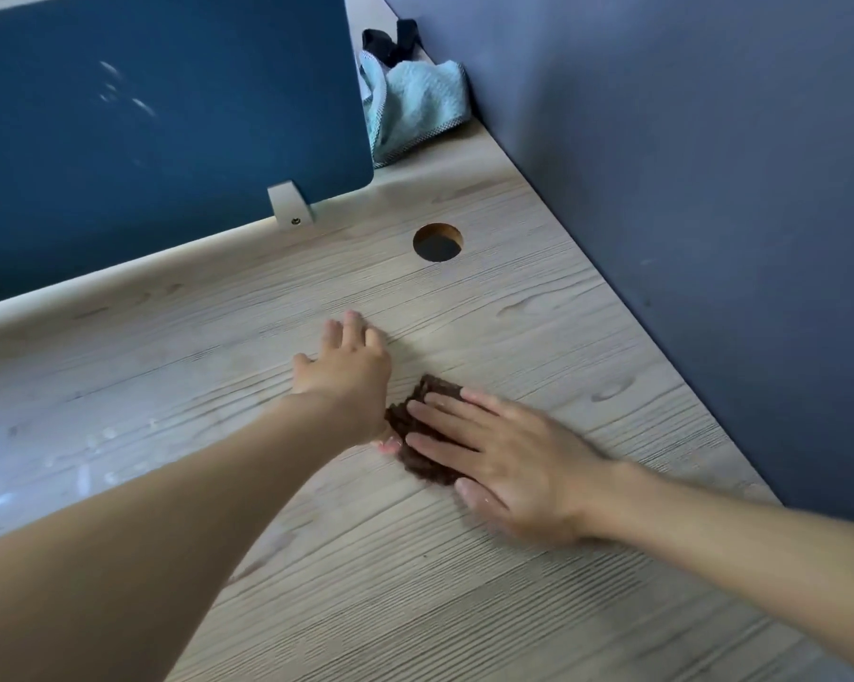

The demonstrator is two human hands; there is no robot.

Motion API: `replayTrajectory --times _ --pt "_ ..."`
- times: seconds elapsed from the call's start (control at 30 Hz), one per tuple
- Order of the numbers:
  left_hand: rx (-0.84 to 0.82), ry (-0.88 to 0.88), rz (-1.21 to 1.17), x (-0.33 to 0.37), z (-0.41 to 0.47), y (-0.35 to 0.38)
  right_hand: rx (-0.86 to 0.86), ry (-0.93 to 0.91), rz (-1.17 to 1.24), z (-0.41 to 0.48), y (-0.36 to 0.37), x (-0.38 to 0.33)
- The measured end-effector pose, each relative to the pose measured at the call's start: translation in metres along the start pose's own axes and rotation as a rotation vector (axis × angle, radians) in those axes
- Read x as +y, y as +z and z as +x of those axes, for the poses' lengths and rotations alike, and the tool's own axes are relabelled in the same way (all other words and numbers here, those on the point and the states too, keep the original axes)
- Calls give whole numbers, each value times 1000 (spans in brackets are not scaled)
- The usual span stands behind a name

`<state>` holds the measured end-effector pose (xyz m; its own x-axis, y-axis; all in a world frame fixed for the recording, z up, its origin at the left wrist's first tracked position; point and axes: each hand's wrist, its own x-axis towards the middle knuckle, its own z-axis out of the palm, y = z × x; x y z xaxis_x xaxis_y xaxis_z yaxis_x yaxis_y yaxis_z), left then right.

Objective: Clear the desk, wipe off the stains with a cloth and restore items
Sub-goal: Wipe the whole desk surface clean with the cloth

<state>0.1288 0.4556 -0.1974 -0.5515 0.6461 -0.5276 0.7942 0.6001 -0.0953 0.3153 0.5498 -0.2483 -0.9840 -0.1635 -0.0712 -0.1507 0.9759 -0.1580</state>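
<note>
Now I'm at the wiping step: my right hand (508,465) lies flat, fingers straight and a little apart, pressing the brown cloth (439,388) on the desk (464,583) near mid-frame. My left hand (351,371) rests open just at 10 o'clock from the cloth, fingers spread on the wood, its thumb beside the cloth's edge. Pale marks (90,450) lie at 9 o'clock; stains or glare, I cannot tell. Next I judge I should sweep the cloth that way, keeping pressure even. A towel (415,105) sits at 12 o'clock, in the far corner.
</note>
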Motion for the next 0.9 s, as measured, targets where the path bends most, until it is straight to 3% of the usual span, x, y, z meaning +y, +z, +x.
replayTrajectory --times 0.07,0.17,0.23,0.3,0.43,0.5,0.57,0.63,0.7,0.73,0.8,0.9 --pt "-9 10 2 -1 1 0 -6 70 -38 11 -6 33" --pt "-15 22 -10 -2 -1 -1 41 501 -30 39 -21 101" --pt "-10 26 -26 -2 -2 -1 73 689 -19 49 -21 116" --pt "3 25 -70 -2 -5 -1 85 657 -35 48 -15 90" --pt "43 115 -42 2 -28 -4 84 190 -61 -6 6 -9" --pt "13 191 4 10 -49 3 -16 57 -30 -25 5 -11" --pt "-86 231 26 19 -70 18 -12 142 -32 -23 -2 19" --pt "-154 238 88 26 -90 33 53 466 -39 -13 -10 61" --pt "-102 211 128 29 -94 43 77 736 -24 -6 -12 86" --pt "-70 208 117 29 -92 44 99 781 -19 -5 -10 84" --pt "-56 193 77 29 -90 45 98 702 -35 -10 -3 51" --pt "-66 181 74 28 -89 47 86 338 -85 -40 11 -30"
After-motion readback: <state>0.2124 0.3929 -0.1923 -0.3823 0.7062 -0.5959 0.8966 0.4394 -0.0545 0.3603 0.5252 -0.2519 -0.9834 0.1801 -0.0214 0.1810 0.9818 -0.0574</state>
